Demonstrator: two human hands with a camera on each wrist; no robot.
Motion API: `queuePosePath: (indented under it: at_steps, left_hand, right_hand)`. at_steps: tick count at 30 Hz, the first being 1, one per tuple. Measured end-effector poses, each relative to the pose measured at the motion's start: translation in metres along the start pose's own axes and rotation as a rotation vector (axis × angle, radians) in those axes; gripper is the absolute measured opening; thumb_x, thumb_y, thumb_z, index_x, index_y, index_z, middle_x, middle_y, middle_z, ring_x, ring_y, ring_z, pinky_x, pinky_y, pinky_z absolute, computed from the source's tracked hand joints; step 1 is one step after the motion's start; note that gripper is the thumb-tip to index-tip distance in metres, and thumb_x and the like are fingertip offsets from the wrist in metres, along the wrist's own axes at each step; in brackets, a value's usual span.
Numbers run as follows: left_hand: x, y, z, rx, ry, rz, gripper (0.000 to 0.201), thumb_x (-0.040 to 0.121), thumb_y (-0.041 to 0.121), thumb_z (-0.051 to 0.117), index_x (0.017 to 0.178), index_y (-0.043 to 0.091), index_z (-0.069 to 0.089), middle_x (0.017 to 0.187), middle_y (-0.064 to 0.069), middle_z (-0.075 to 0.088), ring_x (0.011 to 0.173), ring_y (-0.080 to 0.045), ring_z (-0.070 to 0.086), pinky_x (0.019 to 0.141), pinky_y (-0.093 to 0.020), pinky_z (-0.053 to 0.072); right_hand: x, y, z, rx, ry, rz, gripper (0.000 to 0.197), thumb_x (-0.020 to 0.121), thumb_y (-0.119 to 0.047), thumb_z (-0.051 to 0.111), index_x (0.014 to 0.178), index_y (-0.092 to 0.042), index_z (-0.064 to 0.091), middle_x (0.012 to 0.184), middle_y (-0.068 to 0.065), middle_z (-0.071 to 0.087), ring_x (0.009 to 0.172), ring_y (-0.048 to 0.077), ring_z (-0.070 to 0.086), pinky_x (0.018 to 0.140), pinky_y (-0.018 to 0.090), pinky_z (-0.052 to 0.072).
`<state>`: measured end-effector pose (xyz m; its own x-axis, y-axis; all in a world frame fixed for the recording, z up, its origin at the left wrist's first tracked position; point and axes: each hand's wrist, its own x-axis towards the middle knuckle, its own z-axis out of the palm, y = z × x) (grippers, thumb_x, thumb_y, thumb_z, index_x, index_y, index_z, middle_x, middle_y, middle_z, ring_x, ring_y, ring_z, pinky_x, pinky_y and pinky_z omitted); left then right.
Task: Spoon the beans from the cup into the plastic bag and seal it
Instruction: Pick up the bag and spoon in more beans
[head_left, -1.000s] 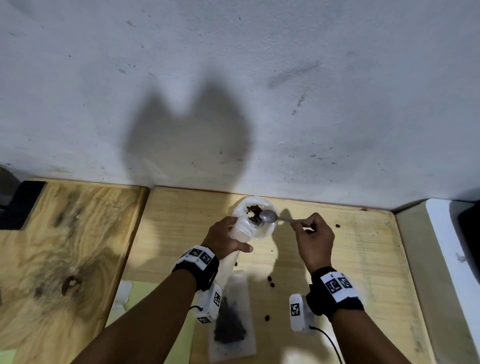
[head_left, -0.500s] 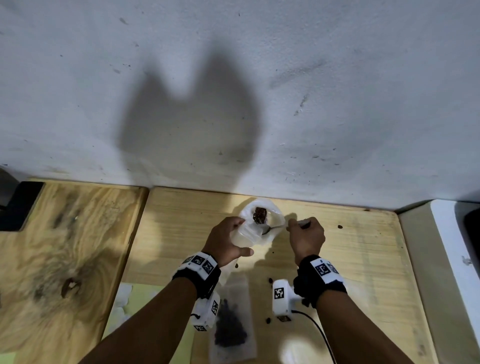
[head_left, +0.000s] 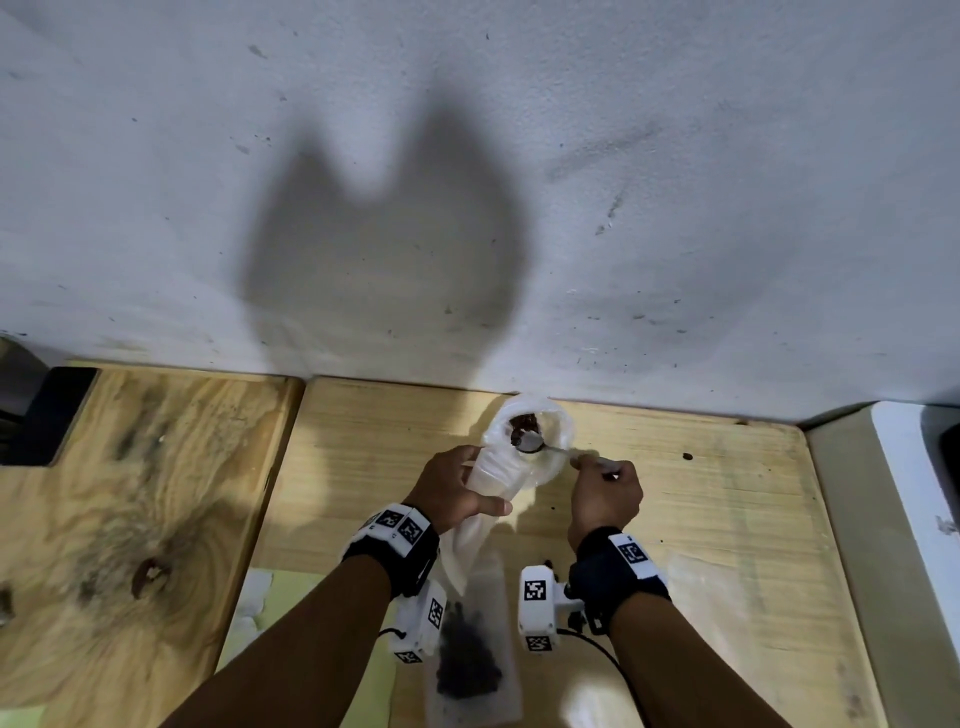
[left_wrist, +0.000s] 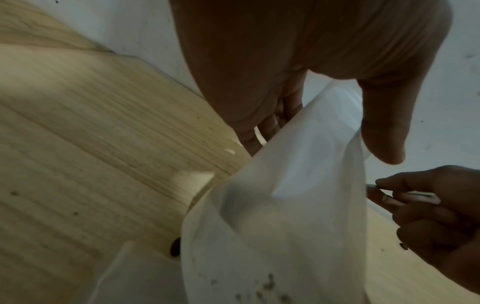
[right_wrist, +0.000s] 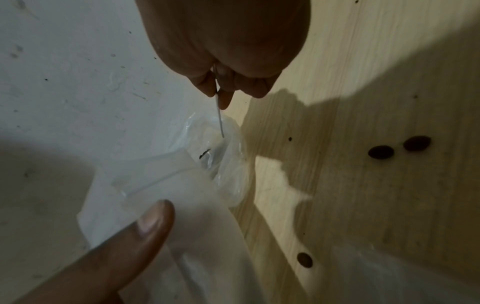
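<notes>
My left hand (head_left: 467, 488) grips a clear plastic cup (head_left: 553, 423), tilted with its mouth toward me and dark beans (head_left: 522, 422) inside. Held with it is the upper part of a translucent plastic bag (head_left: 467, 551), which hangs to the table, where beans (head_left: 467, 654) fill its bottom. My right hand (head_left: 597, 478) pinches the handle of a metal spoon (head_left: 531, 442) whose bowl sits in the cup's mouth beside the beans. In the left wrist view the bag (left_wrist: 285, 205) covers the cup. The right wrist view shows the spoon handle (right_wrist: 220, 121) entering the cup (right_wrist: 223, 156).
Loose beans (right_wrist: 380, 152) lie on the light wooden table (head_left: 727, 519), one far right (head_left: 687, 456). A white wall (head_left: 467, 208) rises just behind the cup. A white ledge (head_left: 909, 519) borders the right; a darker wooden board (head_left: 130, 493) lies left, a yellow-green sheet (head_left: 291, 597) near me.
The cup has tipped its mouth more toward me. My right hand moved in closer and the spoon bowl went from the rim into the cup's mouth by the beans.
</notes>
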<state>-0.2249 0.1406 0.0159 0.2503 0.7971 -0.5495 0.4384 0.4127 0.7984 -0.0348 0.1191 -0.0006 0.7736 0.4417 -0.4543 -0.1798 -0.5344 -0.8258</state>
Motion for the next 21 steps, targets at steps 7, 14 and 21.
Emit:
queuePosePath:
  at_steps: [7, 14, 21]
  left_hand:
    - [0.003, 0.003, -0.003, 0.007, -0.021, -0.038, 0.08, 0.035, 0.045, 0.092, 0.109, 0.023, 0.067, 0.103, 0.006, 0.073, 0.097, -0.013, 0.069, 0.091, -0.043, 0.055]
    - [0.004, 0.004, -0.006, 0.047, 0.053, -0.073, 0.104, 0.032, 0.053, 0.09, 0.126, 0.024, 0.057, 0.115, 0.005, 0.068, 0.103, -0.013, 0.065, 0.092, -0.039, 0.055]
    - [-0.001, 0.007, -0.004, 0.064, 0.064, -0.066, 0.108, 0.03, 0.054, 0.087, 0.129, 0.023, 0.056, 0.118, 0.004, 0.066, 0.106, -0.014, 0.063, 0.093, -0.037, 0.053]
  right_hand:
    - [0.002, 0.009, 0.001, 0.056, -0.142, 0.134, 0.023, 0.069, -0.018, 0.078, 0.072, -0.013, 0.057, 0.071, 0.009, 0.056, 0.06, 0.022, 0.043, 0.05, 0.032, 0.037]
    - [0.011, 0.003, -0.02, 0.105, -0.212, 0.137, 0.019, 0.079, -0.011, 0.076, 0.079, -0.015, 0.058, 0.072, 0.01, 0.052, 0.05, 0.017, 0.036, 0.045, 0.026, 0.029]
    - [0.011, -0.023, -0.052, 0.168, -0.297, -0.009, 0.026, 0.084, -0.012, 0.073, 0.07, -0.018, 0.052, 0.073, 0.013, 0.05, 0.046, 0.017, 0.027, 0.044, 0.025, 0.023]
